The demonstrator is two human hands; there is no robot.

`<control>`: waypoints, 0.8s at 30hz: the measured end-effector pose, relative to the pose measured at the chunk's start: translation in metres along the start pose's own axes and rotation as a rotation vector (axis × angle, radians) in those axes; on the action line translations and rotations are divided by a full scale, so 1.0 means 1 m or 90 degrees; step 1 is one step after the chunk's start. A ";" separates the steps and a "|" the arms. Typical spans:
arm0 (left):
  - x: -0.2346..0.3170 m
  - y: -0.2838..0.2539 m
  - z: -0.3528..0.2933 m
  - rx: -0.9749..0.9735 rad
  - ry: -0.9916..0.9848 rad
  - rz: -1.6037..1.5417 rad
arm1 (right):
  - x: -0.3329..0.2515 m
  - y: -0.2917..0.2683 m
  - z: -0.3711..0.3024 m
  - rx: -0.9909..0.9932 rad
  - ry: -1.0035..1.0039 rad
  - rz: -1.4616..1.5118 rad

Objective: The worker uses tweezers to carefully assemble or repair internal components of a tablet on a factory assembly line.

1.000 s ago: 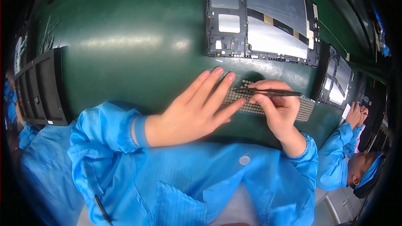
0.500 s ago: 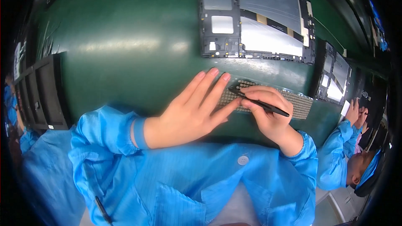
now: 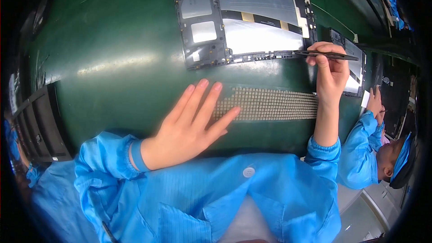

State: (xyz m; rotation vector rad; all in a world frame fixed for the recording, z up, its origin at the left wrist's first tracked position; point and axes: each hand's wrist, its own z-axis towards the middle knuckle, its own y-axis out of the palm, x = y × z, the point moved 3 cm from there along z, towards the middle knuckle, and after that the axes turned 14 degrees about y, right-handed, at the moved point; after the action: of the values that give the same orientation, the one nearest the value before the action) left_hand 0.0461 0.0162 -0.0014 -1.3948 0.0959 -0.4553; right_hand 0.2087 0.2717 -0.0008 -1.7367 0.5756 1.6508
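Note:
My right hand [image 3: 330,69] grips black tweezers [image 3: 330,55] between thumb and fingers. Their tips point left, at the near edge of a black device frame [image 3: 202,40] with silver panels. Whether the tips touch the frame or carry a small piece, I cannot tell. Flat on the left end of a sheet of small square grey-beige pads [image 3: 274,103] lies my left hand [image 3: 189,121], its fingers spread. The pads are set in rows, nearer to me than the frame.
A second device frame [image 3: 355,63] lies to the right, beside a co-worker in blue [image 3: 360,162] whose hands are at the bench. Black trays [image 3: 38,126] stand at the left edge. Everything rests on a green mat [image 3: 121,31].
My right hand has moved with the tweezers from the pad sheet, away from me and right, to the device frame's near edge. My left hand stays spread on the sheet.

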 end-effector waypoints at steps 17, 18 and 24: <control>-0.002 0.000 -0.005 0.018 0.003 -0.006 | -0.005 0.005 -0.002 0.001 -0.003 -0.030; -0.002 0.000 -0.005 0.018 0.003 -0.007 | -0.005 0.005 -0.003 0.005 0.004 -0.034; -0.004 -0.001 -0.007 0.013 -0.003 0.005 | -0.039 0.033 -0.024 0.061 -0.249 -0.439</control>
State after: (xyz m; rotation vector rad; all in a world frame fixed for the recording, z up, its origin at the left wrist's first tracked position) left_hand 0.0403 0.0112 -0.0026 -1.3752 0.0924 -0.4460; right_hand 0.1979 0.2274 0.0318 -1.2808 -0.1255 1.3649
